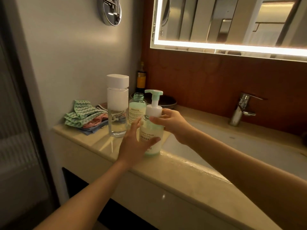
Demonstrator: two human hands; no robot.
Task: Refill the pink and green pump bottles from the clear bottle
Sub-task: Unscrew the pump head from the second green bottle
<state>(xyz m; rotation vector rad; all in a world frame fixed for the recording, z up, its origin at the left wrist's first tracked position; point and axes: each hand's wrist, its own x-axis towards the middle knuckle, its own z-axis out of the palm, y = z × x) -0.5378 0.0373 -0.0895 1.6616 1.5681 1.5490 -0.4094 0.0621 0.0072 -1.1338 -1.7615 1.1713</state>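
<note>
The green pump bottle [152, 130], with a mint pump head and a white collar, stands on the counter edge beside the sink. My left hand [134, 143] wraps its lower body, thumb across the front label and fingers up its left side. My right hand [171, 123] grips the bottle's shoulder just under the white collar. The tall clear bottle [118, 107] with a white cap stands upright to the left, partly filled with clear liquid. No pink pump bottle is in view.
A small uncapped greenish bottle [137, 107] stands behind the pump bottle. Folded cloths [83, 117] lie at the counter's left end, and dark plates [167, 102] and a dark bottle [141, 80] sit at the back. The sink basin [216, 143] and faucet [240, 110] lie to the right.
</note>
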